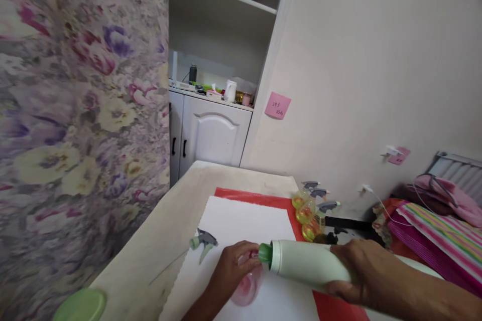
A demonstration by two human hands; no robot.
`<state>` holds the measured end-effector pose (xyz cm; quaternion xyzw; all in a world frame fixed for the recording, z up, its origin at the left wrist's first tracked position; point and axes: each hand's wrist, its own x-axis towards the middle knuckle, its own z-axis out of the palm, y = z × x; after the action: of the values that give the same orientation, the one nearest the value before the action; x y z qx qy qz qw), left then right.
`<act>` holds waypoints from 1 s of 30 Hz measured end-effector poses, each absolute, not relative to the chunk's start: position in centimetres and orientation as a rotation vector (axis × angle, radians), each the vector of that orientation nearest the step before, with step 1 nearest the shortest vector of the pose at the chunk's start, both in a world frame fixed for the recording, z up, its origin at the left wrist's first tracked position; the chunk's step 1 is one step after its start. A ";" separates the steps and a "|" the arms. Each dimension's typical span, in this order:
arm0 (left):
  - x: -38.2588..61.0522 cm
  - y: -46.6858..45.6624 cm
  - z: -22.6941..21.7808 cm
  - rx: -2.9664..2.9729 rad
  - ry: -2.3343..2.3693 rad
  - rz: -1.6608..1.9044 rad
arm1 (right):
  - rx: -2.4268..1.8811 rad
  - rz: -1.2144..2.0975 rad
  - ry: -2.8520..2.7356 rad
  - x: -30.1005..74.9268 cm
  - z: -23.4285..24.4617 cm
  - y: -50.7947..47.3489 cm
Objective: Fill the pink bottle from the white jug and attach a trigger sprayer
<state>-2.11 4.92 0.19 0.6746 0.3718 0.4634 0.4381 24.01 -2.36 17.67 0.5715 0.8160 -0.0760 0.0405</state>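
Observation:
My left hand (237,263) is closed round the neck of a clear pinkish spray bottle (246,288) standing on a white sheet (244,223). With my right hand (356,271) I grip a pale green bottle (307,261), tilted on its side. Its darker green spout (265,253) points left and meets the spray bottle's neck, close to my left fingers. Whether liquid is flowing I cannot make out. A grey and green spray head (204,242) with a thin tube lies on the sheet's left side.
Several spray bottles with yellow liquid (309,218) stand at the table's right edge, on a red sheet (256,197). A green lid (81,306) sits at the front left. Left hangs a floral curtain (83,110); behind is a white cabinet (213,133). Folded bedding (440,220) lies right.

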 end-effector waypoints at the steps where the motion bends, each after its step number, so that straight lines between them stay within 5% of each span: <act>1: -2.1 4.9 0.2 1.680 0.927 1.149 | 1.749 -0.228 2.494 24.0 17.7 -2.4; 30: -2.2 4.7 0.3 1.690 0.922 1.149 | 1.744 -0.196 2.474 23.4 18.3 -2.3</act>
<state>-2.16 4.72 0.34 0.6788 0.3703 0.4616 0.4348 23.36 -2.28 18.30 0.5741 0.8144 -0.0644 0.0543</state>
